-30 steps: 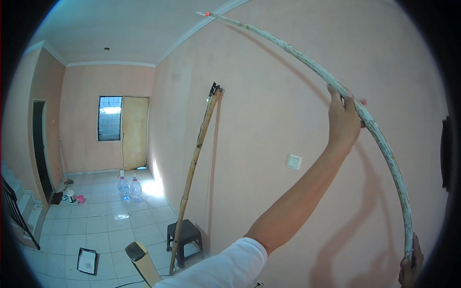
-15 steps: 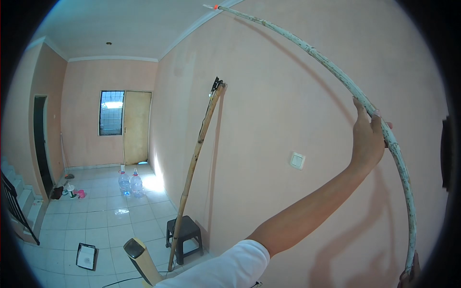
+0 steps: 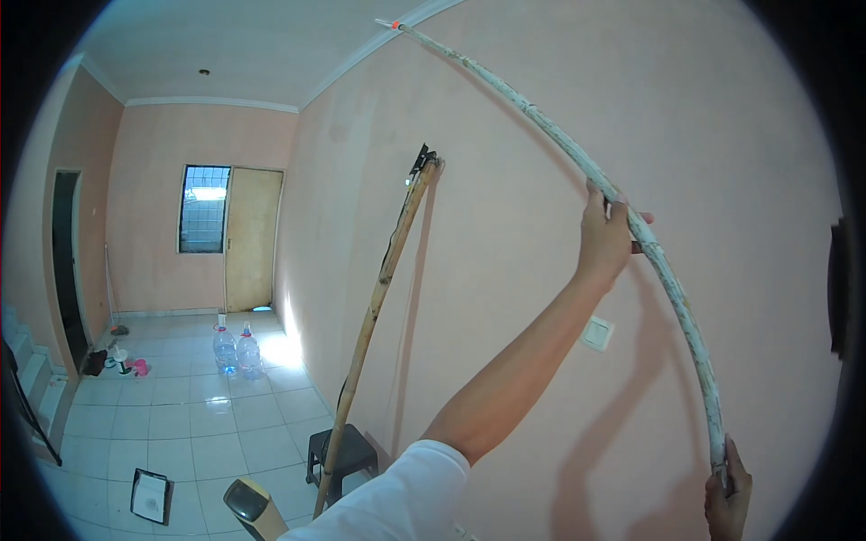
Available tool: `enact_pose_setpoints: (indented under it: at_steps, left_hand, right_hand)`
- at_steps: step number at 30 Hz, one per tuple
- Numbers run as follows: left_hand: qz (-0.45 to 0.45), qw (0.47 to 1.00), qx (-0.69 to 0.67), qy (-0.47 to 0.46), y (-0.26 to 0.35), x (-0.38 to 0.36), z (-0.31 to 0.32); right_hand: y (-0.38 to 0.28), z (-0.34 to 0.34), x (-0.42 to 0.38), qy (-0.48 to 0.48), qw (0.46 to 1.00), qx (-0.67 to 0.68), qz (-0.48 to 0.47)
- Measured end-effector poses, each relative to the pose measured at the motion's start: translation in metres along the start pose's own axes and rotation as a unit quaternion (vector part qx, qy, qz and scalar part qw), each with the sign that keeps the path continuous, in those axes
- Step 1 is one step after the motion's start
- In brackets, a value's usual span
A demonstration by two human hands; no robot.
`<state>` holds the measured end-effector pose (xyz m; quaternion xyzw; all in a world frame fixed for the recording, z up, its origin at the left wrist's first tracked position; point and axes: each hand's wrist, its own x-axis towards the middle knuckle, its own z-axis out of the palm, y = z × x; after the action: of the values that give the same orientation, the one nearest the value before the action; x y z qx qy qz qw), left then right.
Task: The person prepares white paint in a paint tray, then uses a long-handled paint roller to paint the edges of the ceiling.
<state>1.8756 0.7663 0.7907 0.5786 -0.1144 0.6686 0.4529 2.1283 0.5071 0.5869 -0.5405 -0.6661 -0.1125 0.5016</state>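
Both hands [image 3: 606, 239] clasp the pale pole [image 3: 561, 142], tip [image 3: 395, 26] overlapping cornice edge [image 3: 350, 63], bamboo pole [image 3: 368, 326] well apart

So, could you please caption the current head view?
Left hand above right hand, gripping a long, mottled whitish pole.

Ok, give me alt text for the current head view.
Left hand above right hand, a person holds a long mottled pole before a pink wall. Farther off, a bamboo pole leans by a dark stool, and two clear bottles stand on the tiled floor.
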Motion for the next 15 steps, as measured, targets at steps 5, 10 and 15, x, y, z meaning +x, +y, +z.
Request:
enact_pose_setpoints:
  at_steps: [5, 10, 15]
  left_hand:
    - [-0.002, 0.999, 0.036, 0.019, 0.012, 0.032, -0.088]
    - [-0.009, 0.998, 0.055, 0.036, 0.027, 0.066, -0.170]
    - [-0.008, 0.995, 0.075, 0.058, 0.042, 0.108, -0.238]
  right_hand:
    - [-0.035, 0.078, 0.045, -0.048, 0.995, 0.068, 0.060]
    - [-0.063, 0.151, 0.087, -0.044, 0.993, 0.072, 0.080]
    - [-0.098, 0.206, 0.134, -0.053, 0.997, 0.054, 0.026]
